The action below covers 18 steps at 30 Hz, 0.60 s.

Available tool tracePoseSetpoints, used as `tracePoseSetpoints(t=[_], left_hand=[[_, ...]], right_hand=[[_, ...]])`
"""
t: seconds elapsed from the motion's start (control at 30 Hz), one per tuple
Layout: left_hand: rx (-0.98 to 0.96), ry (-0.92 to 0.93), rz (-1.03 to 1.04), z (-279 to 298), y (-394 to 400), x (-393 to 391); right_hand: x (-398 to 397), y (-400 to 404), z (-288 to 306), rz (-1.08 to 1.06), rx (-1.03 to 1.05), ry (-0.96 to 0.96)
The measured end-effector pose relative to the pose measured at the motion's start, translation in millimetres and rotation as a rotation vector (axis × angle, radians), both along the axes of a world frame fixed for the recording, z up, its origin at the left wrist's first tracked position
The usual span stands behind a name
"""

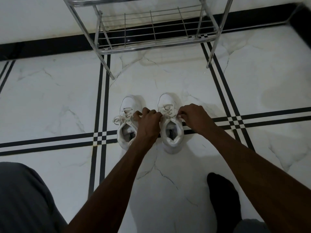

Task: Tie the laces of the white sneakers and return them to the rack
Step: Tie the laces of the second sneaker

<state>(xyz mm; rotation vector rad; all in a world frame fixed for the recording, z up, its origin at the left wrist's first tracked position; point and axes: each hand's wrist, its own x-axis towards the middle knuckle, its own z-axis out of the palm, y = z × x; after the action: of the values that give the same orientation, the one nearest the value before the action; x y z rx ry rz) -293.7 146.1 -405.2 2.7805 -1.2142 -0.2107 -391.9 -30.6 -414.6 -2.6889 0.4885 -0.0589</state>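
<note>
Both white low-top leather sneakers stand on the white marble floor [168,182] with black inlay stripes, side by side, toes pointing away from me toward the chrome wire shoe rack [151,31].

Right-hand sneaker [171,132]: directly between my two hands. Long axis runs straight out from me, heel nearest. Its white flat laces [166,111] cross the tongue; no bow visible yet.

My left hand [148,121] sits at the shoe's left edge, in the gap between the pair, fingers curled in a pinch at the eyelet line. I judge it holds one lace end, though the lace itself is hidden under the knuckles. My right hand [193,116] is at the shoe's right edge, fingers pinched on what looks like the other lace end, near the top eyelets. Both hands equally near; the lace crossing lies between them, so the coming pull should run sideways, across the shoe's axis.

Left-hand sneaker [126,125]: just beside my left hand, partly covered by it. A loop of its lace [117,119] flops out over the left side; whether tied, I cannot tell.

Rack: lowest shelf looks bare, well beyond the toes. Return step not yet begun.

My black-socked foot [222,199] is planted nearer, to the right.
</note>
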Motion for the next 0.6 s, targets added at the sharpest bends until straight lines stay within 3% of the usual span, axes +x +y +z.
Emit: tracePoseSetpoints(t=[0.1, 0.27, 0.43, 0.6], left_hand=[[0.052, -0.160, -0.092, -5, 3, 0], [0.051, -0.279, -0.153, -15, 6, 5], [0.104, -0.255, -0.133, -19, 4, 8], [0.045, -0.182, -0.109, -18, 7, 9]], right_hand=[[-1, 6, -3, 0.065, -0.252, -0.002], [-4, 8, -3, 0.153, -0.391, 0.010], [-7, 13, -2, 0.172, -0.400, 0.031], [0, 20, -9, 0.012, -0.344, 0.033]])
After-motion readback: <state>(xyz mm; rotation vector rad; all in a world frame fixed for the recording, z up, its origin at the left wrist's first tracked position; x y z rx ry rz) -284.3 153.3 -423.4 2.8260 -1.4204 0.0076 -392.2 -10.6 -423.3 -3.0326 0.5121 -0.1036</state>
